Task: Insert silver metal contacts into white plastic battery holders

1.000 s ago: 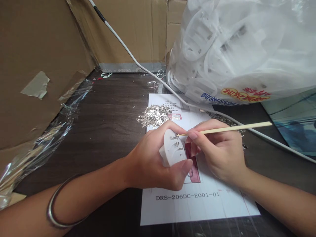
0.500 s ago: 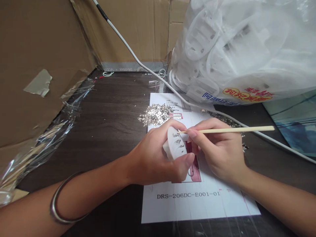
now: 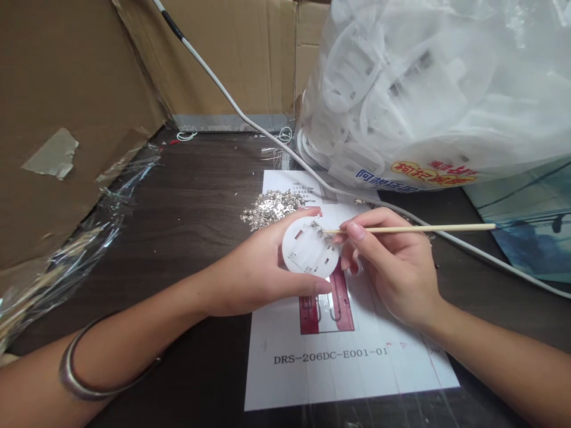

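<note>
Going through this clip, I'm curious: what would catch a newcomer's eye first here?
Probably the big clear bag of white plastic parts, filling the upper right. Next, at the centre, the left hand grips a round white part while the right hand holds a thin stick to it, above a printed sheet.
</note>
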The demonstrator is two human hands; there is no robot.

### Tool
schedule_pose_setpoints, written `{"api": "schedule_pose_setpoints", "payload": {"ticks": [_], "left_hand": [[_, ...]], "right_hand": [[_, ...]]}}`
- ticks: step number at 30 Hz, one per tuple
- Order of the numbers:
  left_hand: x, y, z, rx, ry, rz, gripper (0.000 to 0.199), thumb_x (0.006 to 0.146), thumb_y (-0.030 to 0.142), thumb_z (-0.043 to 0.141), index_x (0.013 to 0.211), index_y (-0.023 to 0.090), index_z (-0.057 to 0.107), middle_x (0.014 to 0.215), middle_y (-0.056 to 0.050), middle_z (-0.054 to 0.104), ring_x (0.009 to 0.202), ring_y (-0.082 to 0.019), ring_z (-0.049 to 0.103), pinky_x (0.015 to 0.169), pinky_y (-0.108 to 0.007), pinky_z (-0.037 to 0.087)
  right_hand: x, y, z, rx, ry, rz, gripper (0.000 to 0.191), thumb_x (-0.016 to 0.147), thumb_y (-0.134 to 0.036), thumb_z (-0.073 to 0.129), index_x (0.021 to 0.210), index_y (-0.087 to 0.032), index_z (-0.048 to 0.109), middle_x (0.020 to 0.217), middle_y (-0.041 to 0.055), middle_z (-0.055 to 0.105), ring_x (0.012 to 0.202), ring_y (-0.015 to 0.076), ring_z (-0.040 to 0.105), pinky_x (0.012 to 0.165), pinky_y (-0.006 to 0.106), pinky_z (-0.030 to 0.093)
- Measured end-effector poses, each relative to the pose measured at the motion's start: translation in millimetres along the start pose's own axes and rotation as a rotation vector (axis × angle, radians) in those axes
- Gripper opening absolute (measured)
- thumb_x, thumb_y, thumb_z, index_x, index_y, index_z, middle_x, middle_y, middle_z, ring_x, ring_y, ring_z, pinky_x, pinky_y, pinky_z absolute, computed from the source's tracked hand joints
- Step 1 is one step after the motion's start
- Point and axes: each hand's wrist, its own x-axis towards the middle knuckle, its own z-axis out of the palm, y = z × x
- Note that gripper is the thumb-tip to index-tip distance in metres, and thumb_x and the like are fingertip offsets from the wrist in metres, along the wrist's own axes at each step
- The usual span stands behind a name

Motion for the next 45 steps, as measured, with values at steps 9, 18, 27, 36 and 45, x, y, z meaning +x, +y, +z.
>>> {"api": "schedule_pose_setpoints", "payload": {"ticks": [9,18,27,36,45], "left_hand": [[0.3,1.6,-4.5,-0.017,-0.15,0.057,0.051,0.07,0.021,0.083,0.114,0.024,0.057,0.104,0.003,0.068,0.098,-0.014,0.065,0.082,-0.022,0.051],[-3.0,10.2,4.3,-0.024,-0.172,-0.031,0.054,0.049,0.018,0.091,0.093,0.02,0.059,0.081,0.003,0.069,0.074,-0.015,0.064,0.067,-0.025,0.052],[-4.1,5.6,2.2,-0.045,-0.197,-0.06,0.053,0.05,0.022,0.09,0.093,0.02,0.061,0.081,0.002,0.068,0.073,-0.016,0.061,0.065,-0.026,0.05],[-2.8,0.6,0.0,-0.016,-0.224,0.032,0.057,0.049,0.037,0.092,0.094,0.02,0.061,0.079,0.001,0.068,0.087,-0.022,0.064,0.084,-0.034,0.052],[-2.1,0.2,0.6,0.009,-0.251,0.05,0.059,0.049,0.041,0.091,0.094,0.019,0.06,0.084,-0.001,0.071,0.077,-0.018,0.062,0.071,-0.029,0.05]], "right_hand": [[-0.5,0.0,2.5,0.037,-0.012,0.016,0.01,0.09,-0.019,0.062,0.08,-0.018,0.061,0.066,-0.0024,0.067,0.045,0.0069,0.059,0.043,0.017,0.049],[-2.3,-0.3,-1.4,0.058,-0.131,0.086,0.014,0.09,-0.025,0.064,0.079,-0.018,0.062,0.066,-0.001,0.068,0.053,0.0076,0.063,0.05,0.017,0.051],[-2.9,1.9,-0.2,0.242,-0.135,0.122,0.017,0.092,-0.027,0.062,0.078,-0.019,0.06,0.068,-0.0001,0.067,0.048,0.0086,0.059,0.047,0.022,0.049],[-3.8,2.4,-0.9,0.247,-0.16,0.131,0.017,0.092,-0.027,0.062,0.077,-0.019,0.061,0.069,0.0002,0.068,0.05,0.0096,0.058,0.046,0.022,0.048],[-5.3,-1.6,-0.5,0.139,-0.206,0.117,0.02,0.094,-0.026,0.059,0.076,-0.017,0.061,0.061,-0.0021,0.064,0.049,0.0074,0.058,0.046,0.018,0.047]]}}
